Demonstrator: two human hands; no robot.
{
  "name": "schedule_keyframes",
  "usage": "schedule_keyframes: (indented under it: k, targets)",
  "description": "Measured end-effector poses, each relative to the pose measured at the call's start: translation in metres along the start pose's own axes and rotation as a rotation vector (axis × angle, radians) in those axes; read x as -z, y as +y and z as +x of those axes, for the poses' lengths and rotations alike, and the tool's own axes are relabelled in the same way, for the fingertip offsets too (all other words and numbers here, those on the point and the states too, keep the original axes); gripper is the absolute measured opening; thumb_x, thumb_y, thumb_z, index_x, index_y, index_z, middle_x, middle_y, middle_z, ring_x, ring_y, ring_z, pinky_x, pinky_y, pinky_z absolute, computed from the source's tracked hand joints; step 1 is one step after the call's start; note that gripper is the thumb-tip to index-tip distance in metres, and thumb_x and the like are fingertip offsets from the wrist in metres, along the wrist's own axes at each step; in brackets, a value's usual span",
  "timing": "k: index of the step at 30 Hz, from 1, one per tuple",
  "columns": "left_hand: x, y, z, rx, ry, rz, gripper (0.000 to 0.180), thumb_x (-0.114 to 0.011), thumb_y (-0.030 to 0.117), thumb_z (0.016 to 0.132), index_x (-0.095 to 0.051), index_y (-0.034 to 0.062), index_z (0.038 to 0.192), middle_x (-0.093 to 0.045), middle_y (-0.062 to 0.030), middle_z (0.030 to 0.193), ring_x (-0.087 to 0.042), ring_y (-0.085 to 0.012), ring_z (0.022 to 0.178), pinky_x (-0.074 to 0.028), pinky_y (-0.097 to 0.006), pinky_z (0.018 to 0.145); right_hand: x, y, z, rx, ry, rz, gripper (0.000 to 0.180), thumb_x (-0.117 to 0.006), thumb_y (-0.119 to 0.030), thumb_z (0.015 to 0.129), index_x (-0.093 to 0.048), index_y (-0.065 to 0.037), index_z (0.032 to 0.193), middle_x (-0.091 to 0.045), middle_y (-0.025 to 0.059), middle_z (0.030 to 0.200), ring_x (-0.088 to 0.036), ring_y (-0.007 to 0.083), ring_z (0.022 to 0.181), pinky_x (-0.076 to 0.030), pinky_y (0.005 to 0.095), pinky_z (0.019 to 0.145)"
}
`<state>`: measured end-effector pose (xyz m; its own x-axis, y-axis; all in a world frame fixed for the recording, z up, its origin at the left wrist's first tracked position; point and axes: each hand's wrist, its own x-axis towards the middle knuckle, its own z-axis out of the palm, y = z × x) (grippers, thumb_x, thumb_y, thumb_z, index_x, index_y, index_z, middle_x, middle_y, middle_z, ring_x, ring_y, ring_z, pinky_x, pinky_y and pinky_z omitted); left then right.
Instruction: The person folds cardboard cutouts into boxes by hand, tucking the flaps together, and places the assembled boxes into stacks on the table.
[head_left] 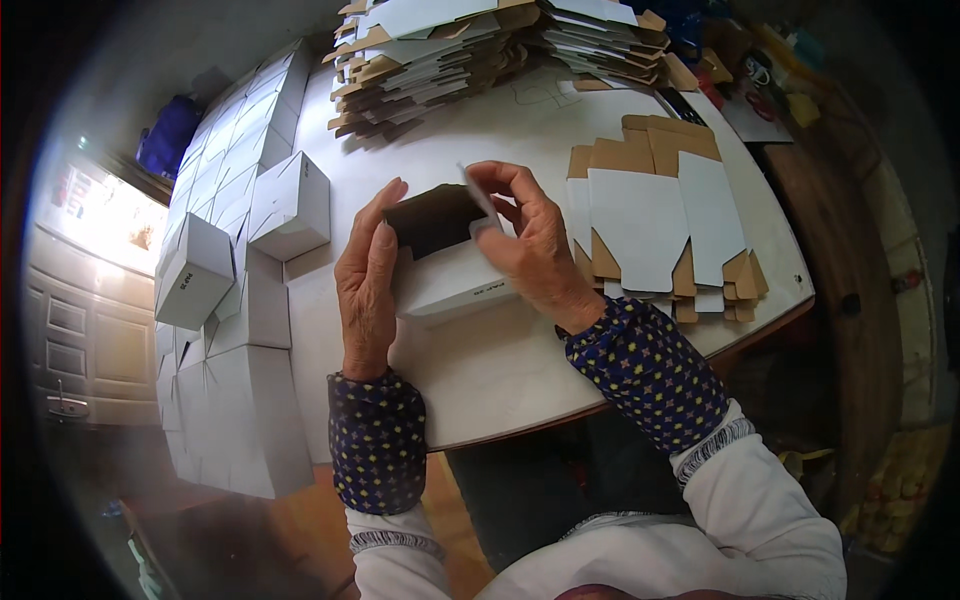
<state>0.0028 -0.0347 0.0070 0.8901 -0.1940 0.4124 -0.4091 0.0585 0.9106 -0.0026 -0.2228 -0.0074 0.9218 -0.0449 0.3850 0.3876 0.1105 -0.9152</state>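
A small white carton (455, 285) stands on the table in front of me, its top open and its dark inside showing. My left hand (366, 275) grips the carton's left side, thumb and fingers closed along its edge. At the opposite end, my right hand (535, 245) pinches a raised flap between thumb and fingers; the flap is slightly blurred. To the right of it lie several flattened cartons (640, 230), white outside and brown inside, overlapping each other.
The pale table (480, 400) curves round in front of me. High piles of flattened cartons (430, 70) stand at its far side. Rows of closed white boxes (240, 400) fill the left, with two loose ones (295, 205) on or against them. A blue object (168, 138) sits behind.
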Motion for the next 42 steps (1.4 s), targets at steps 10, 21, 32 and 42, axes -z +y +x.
schedule_keyframes:
  k: [10, 21, 32, 42]
  targets:
    - [0.002, -0.007, 0.000, -0.006, 0.060, -0.211, 0.025, -0.057, 0.015, 0.103, -0.067, 0.0092, 0.125, -0.055, -0.0115, 0.146, -0.044, -0.0249, 0.140, -0.032, -0.043, 0.119, -0.001, 0.002, 0.001, -0.030, -0.022, 0.148, 0.065, -0.045, 0.010, 0.075, -0.051, -0.006, 0.139, -0.056, 0.0087, 0.132, -0.053, 0.0203, 0.121, -0.041, 0.0319, 0.110]
    - [0.003, -0.005, 0.000, -0.155, 0.005, 0.133, 0.033, -0.057, 0.016, 0.103, -0.064, 0.0097, 0.135, -0.053, -0.0112, 0.147, -0.043, -0.0282, 0.142, -0.032, -0.042, 0.120, -0.001, 0.012, 0.002, 0.011, -0.055, 0.074, 0.064, -0.051, 0.008, 0.078, -0.051, -0.009, 0.140, -0.055, 0.0091, 0.136, -0.053, 0.0187, 0.120, -0.040, 0.0305, 0.108]
    - [-0.001, 0.005, -0.003, 0.073, 0.045, 0.042, 0.044, -0.055, 0.009, 0.100, -0.057, 0.0081, 0.144, -0.049, -0.0101, 0.150, -0.043, -0.0278, 0.142, -0.032, -0.041, 0.120, 0.000, 0.012, 0.001, 0.006, -0.062, 0.040, 0.036, -0.059, 0.001, 0.088, -0.067, -0.010, 0.121, -0.055, 0.0043, 0.135, -0.050, 0.0141, 0.108, -0.037, 0.0245, 0.095]
    - [-0.004, 0.003, -0.001, 0.144, 0.102, -0.105, 0.057, -0.050, -0.005, 0.087, -0.057, 0.0062, 0.142, -0.053, -0.0108, 0.149, -0.049, -0.0256, 0.134, -0.035, -0.037, 0.117, 0.005, 0.000, 0.002, -0.021, -0.174, -0.035, 0.023, -0.067, -0.006, 0.088, -0.071, -0.010, 0.110, -0.056, 0.0039, 0.132, -0.050, 0.0144, 0.108, -0.035, 0.0254, 0.096]
